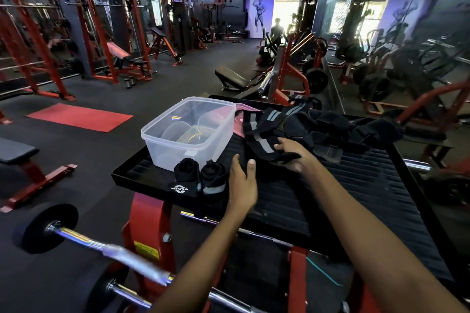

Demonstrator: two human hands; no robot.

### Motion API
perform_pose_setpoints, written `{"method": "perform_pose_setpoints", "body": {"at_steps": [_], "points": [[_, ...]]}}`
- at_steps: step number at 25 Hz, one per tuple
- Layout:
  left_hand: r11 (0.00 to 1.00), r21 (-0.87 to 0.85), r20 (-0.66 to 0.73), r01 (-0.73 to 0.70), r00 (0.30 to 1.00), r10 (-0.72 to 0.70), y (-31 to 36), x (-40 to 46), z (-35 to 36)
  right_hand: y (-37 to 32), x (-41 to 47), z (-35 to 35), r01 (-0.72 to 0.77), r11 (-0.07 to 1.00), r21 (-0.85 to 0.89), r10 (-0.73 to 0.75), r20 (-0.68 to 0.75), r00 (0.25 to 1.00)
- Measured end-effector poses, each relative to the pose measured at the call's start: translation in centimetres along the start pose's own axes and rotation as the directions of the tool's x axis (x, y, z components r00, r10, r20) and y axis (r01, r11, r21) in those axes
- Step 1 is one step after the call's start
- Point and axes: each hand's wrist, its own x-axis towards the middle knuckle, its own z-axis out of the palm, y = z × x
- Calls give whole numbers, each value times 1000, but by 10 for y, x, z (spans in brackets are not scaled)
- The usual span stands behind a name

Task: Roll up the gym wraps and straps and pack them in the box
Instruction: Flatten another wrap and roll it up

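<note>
I see left hand (241, 180) flat, fingers straight, beside the striped wrap (262, 141)'s near end | right hand (292, 157) fingers pinching that wrap; blurred | two rolled wraps (201, 179) near-left of hands; clear plastic box (189, 132) just beyond them | loose straps (343, 127) piled far right on black platform (356, 185)

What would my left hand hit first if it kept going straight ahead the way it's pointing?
Probably the striped wrap: the left hand points up along the platform at the wrap's near end, apparently already touching it.

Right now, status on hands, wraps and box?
Left hand open, right hand gripping black grey-striped wrap. Two rolled black wraps outside clear plastic box. Nothing blocking.
</note>
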Motion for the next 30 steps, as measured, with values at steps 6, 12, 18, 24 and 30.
{"method": "perform_pose_setpoints", "body": {"at_steps": [6, 12, 18, 24, 30], "points": [[848, -411, 179, 335, 942, -285, 13, 20, 22, 20, -76, -75, -43, 951, -305, 125, 257, 958], [794, 509, 318, -333, 930, 186, 2, 13, 37, 20, -98, -106, 13, 445, -896, 320, 172, 932], [611, 643, 574, -462, 819, 16, -14, 20, 42, -24, -48, -71, 61, 148, -987, -138, 40, 990], [612, 647, 558, -454, 830, 26, -17, 21, 43, -44, 44, -22, 211, 19, -977, -379, 188, 906], [641, 637, 546, -430, 838, 19, -15, 21, 44, -46, 103, -18, 125, -225, -966, -236, 179, 955]]}}
